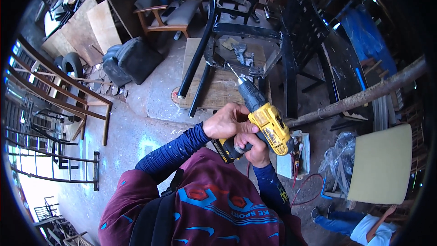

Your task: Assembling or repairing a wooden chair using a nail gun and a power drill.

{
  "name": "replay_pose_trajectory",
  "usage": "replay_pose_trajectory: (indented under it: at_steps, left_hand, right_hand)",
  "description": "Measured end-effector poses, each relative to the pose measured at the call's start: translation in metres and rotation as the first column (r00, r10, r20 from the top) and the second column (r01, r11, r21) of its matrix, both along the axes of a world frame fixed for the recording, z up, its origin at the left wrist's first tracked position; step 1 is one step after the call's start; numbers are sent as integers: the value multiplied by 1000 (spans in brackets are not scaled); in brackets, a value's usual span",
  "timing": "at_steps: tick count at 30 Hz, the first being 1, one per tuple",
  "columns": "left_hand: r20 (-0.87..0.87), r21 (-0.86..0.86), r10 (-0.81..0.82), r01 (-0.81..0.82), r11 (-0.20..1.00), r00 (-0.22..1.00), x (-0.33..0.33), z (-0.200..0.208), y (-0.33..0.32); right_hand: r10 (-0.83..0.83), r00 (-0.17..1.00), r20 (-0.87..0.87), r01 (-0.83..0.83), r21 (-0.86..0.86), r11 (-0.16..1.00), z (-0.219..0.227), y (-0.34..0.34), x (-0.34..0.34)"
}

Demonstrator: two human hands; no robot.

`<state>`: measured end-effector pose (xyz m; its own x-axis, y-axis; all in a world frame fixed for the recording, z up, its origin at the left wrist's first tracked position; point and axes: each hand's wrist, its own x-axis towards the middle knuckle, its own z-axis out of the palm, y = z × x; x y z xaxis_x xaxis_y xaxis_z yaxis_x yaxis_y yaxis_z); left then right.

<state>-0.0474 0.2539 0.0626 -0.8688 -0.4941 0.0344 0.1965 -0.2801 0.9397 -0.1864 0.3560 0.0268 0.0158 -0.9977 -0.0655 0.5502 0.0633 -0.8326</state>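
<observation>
A yellow and black cordless drill [269, 127] is in front of my body, its long bit [232, 69] pointing away toward a black chair frame [246, 31]. My right hand [255, 149] is wrapped round the drill's handle. My left hand [227, 122] is closed against the drill's left side, its fingertips partly hidden behind the body. The frame lies tipped over with its legs toward me, on a worn wooden board [218, 92]. The bit's tip is close to the frame's rail; whether they touch I cannot tell.
Scrapers [240, 51] lie inside the frame. A black chair [300, 41] stands to its right, near a rusty pipe [364, 95]. A yellowish padded panel [381, 164] and a person in jeans [346, 224] are at lower right. Grey cushions [132, 61] and wooden frames [98, 105] lie left.
</observation>
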Motion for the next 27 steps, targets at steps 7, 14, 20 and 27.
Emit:
replay_pose_trajectory:
  at_steps: [7, 14, 20, 27]
  left_hand:
    - [-33, 32, 86, -85, 996, 996, 5, -18, -3]
    - [4, 113, 197, -196, 974, 980, 5, -25, -3]
    - [-71, 31, 223, -221, 975, 972, 7, -30, -5]
    - [-387, 392, 103, 62, 918, 916, 12, -54, -9]
  right_hand:
    - [117, 993, -25, -116, 21, 993, 0, -6, -1]
    - [132, 981, -140, -124, 63, 990, 2, -21, -1]
    - [154, 985, -76, -145, 113, 983, 11, -24, 5]
    - [65, 951, -303, -64, 14, 998, 7, -16, 12]
